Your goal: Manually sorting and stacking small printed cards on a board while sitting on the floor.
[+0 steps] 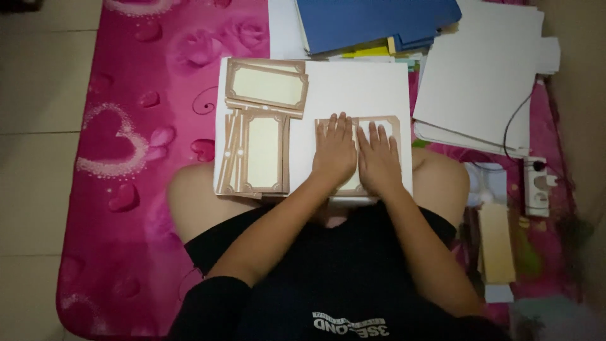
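Both hands pressed flat on a brown-bordered card lying on a white board on the lap.

We can't see most of the card (391,126): the left hand (334,151) and right hand (379,158) cover its middle, so only the brown top edge and right corner show. Both palms lie flat, fingers spread, side by side and touching, gripping nothing. The card looks like a cream panel with a brown decorative frame, at the right half of the white board (353,88). Matching framed cards (265,85) are stacked on the board's left, some fanned (255,155). The board rests on the knees over a pink heart-print mat (145,126). Blue sheets (372,22) are cut off at top; white sheets (486,76) and a power strip (538,183) sit right, dim.
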